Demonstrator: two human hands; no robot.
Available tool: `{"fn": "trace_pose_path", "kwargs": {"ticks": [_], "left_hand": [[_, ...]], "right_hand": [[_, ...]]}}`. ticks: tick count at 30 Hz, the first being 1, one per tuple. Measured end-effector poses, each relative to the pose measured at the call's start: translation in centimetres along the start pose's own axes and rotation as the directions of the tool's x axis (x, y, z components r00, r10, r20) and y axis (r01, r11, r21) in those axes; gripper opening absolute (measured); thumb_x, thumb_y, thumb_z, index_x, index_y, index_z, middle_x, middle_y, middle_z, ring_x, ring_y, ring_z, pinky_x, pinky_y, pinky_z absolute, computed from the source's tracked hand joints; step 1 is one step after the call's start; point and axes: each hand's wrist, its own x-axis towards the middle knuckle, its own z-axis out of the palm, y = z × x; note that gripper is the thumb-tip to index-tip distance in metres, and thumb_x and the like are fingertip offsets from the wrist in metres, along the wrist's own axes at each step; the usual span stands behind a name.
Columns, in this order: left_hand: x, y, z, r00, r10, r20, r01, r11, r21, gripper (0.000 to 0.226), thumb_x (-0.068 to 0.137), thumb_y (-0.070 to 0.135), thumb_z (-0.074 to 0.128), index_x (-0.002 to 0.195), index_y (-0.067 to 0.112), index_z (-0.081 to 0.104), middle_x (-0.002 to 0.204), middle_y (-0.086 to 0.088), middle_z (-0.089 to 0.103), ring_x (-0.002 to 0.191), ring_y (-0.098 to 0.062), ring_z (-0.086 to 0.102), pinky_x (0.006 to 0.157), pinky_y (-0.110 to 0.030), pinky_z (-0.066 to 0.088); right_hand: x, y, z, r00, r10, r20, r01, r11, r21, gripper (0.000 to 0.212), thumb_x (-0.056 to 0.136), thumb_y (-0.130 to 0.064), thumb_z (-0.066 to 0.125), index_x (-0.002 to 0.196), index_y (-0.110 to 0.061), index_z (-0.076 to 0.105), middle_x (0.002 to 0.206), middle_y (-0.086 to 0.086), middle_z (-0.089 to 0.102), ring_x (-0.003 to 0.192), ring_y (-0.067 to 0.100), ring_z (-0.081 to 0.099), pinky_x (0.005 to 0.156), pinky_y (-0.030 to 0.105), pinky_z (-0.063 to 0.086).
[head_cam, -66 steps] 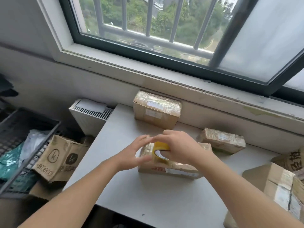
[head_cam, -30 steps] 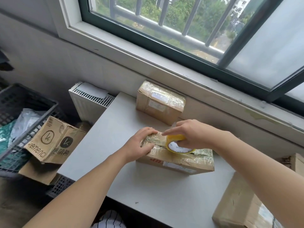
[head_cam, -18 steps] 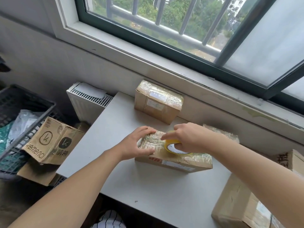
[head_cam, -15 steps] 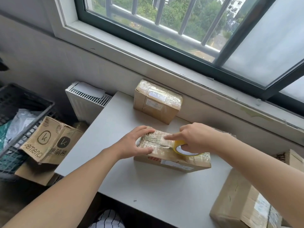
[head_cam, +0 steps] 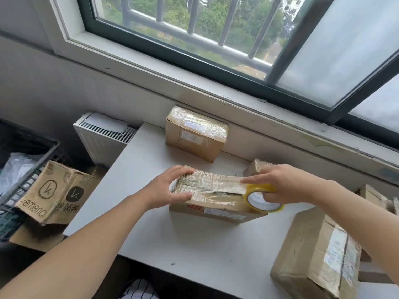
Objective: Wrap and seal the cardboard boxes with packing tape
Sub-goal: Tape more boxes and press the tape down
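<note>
Tape ran from the left end of the flat box across its top to the yellow roll, which stood at the box's right end. The box lay on the white counter. The left hand clasped the box's left end, fingers curled over the top and thumb on the near edge. The right hand gripped the roll, forefinger stretched out over the strip.

If the left hand slackened, the pull could probably drag the box sideways. A slanted pull might wrinkle the strip or carry it off the seam. The roll overhung the box's end, so it might drop off.

A carton down to the left of the counter bore a circled "k", letters like "xemenci" and Chinese characters. The flat box's white label and red mark were too small to read.
</note>
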Motion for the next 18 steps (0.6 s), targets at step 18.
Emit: {"fn": "trace_pose_path", "kwargs": {"ticks": [18], "left_hand": [[-0.4, 0.4, 0.4, 0.999, 0.022, -0.023, -0.023, 0.999, -0.023, 0.069, 0.076, 0.058, 0.074, 0.140, 0.058, 0.047, 0.149, 0.028, 0.040, 0.141, 0.004, 0.038, 0.121, -0.037, 0.033]], "right_hand": [[1.5, -4.0, -0.4, 0.961, 0.151, 0.232, -0.050, 0.920, -0.390, 0.056, 0.104, -0.020, 0.041, 0.152, -0.049, 0.040, 0.096, 0.002, 0.043, 0.090, 0.030, 0.064, 0.066, 0.036, 0.051]]}}
